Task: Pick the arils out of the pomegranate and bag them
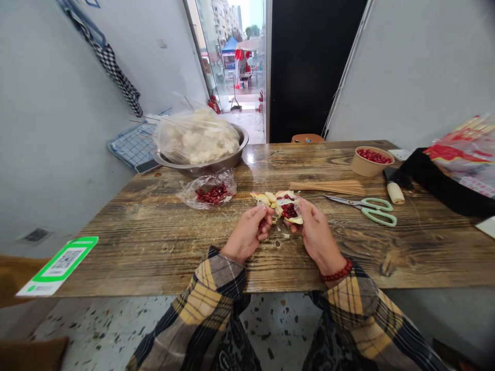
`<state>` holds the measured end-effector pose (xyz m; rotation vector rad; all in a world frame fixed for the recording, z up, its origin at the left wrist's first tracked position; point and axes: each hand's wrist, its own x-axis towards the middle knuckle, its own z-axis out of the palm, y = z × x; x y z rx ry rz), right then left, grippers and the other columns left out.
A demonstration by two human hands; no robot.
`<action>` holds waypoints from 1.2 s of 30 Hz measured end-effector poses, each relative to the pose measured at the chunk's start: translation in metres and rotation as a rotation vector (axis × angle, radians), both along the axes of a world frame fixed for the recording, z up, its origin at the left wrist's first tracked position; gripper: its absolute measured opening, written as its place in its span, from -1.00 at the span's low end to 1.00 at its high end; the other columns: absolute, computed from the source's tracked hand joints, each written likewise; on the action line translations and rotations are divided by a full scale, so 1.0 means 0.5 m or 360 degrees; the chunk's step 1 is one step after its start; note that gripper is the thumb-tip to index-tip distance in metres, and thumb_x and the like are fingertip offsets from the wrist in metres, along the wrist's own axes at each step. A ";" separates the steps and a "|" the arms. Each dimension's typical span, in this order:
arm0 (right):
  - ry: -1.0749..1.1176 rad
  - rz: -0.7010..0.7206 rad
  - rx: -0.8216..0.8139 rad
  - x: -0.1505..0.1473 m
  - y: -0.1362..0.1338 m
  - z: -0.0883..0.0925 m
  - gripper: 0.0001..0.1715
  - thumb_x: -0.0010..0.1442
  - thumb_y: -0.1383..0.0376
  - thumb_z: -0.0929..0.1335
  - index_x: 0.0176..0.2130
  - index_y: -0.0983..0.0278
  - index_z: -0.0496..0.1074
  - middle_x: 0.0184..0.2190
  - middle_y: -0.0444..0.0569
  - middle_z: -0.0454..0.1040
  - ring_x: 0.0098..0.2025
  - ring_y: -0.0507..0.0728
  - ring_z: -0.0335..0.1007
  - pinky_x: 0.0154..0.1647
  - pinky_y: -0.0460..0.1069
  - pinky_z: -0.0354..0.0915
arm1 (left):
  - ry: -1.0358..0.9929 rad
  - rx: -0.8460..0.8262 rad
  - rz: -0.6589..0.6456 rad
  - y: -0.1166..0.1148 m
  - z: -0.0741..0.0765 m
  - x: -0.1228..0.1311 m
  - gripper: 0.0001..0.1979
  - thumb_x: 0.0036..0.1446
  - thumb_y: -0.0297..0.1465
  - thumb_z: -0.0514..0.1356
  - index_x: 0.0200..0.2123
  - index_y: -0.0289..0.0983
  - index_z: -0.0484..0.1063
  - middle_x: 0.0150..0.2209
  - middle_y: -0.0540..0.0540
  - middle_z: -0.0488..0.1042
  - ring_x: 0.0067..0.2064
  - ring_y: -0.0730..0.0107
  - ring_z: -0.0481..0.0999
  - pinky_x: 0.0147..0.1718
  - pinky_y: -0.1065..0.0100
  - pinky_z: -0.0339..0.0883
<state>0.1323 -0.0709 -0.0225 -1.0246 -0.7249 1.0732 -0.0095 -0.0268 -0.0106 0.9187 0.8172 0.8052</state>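
A piece of pomegranate (289, 210), with dark red seeds and pale rind showing, is held in my right hand (317, 232), thumb on top. Just left of it my left hand (249, 232) is closed, its thumb pressed to the fingers, with red pomegranate seeds (263, 224) showing between them. Torn yellowish peel pieces (266, 198) lie on the table right behind my hands, and small scraps (286, 236) are scattered near them. Beyond my left hand, a clear plastic bag (189, 191) lies open with loose red seeds (212, 194) in it.
A metal basin (201, 167) holding a bag of whitish stuff (201, 136) stands at the back left of the wooden table (162, 242). To the right are thin sticks (327, 187), green-handled scissors (365, 207), a knife handle (395, 193) and a paper bowl (365, 164) of red seeds.
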 end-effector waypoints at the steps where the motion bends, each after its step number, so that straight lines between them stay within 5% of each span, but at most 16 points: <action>1: -0.0059 -0.0007 0.0032 -0.001 -0.001 -0.001 -0.50 0.14 0.00 0.34 -0.07 0.30 0.45 -0.33 -0.04 0.53 -0.52 0.00 0.32 -0.68 -0.15 0.18 | -0.0018 -0.0040 -0.0058 -0.005 0.002 0.003 -0.66 -0.01 -0.17 0.27 -0.34 -0.34 0.36 -0.54 0.05 0.30 -0.64 0.69 0.13 -0.74 0.60 -0.16; 11: -0.0319 -0.0072 0.0042 -0.005 -0.007 -0.008 -0.45 0.22 0.03 0.27 0.07 0.27 0.39 -0.19 0.03 0.51 -0.46 0.02 0.29 -0.62 -0.12 0.26 | 0.0051 -0.0004 -0.0213 -0.027 0.001 0.022 -0.61 -0.07 -0.15 0.33 -0.41 -0.30 0.26 -0.52 0.05 0.35 -0.63 0.71 0.18 -0.75 0.63 -0.08; 20: -0.0273 0.0013 0.0094 -0.003 -0.005 -0.008 -0.47 0.22 0.03 0.27 0.06 0.25 0.40 -0.24 -0.01 0.51 -0.49 0.01 0.26 -0.64 -0.13 0.24 | -0.0022 -0.0078 -0.0182 -0.034 0.016 0.020 -0.84 -0.05 -0.41 0.22 -0.38 -0.31 0.30 -0.51 0.02 0.38 -0.62 0.68 0.19 -0.73 0.61 -0.06; 29: -0.0438 -0.0055 0.0059 -0.007 -0.007 -0.013 -0.45 0.22 0.02 0.27 0.09 0.24 0.37 -0.21 -0.01 0.49 -0.49 0.01 0.28 -0.64 -0.12 0.27 | 0.0106 0.0067 -0.0213 -0.033 0.003 0.024 -0.63 -0.08 -0.19 0.32 -0.40 -0.29 0.24 -0.53 0.06 0.33 -0.62 0.70 0.13 -0.72 0.61 -0.15; 36: -0.0571 -0.0048 0.0003 -0.002 -0.006 -0.024 -0.40 0.21 -0.01 0.27 0.11 0.26 0.36 -0.26 0.00 0.52 -0.56 0.01 0.28 -0.67 -0.11 0.24 | 0.0224 0.0115 -0.0070 -0.034 0.001 0.027 -0.73 -0.01 -0.25 0.25 -0.41 -0.28 0.23 -0.56 0.10 0.29 -0.65 0.71 0.10 -0.72 0.61 -0.16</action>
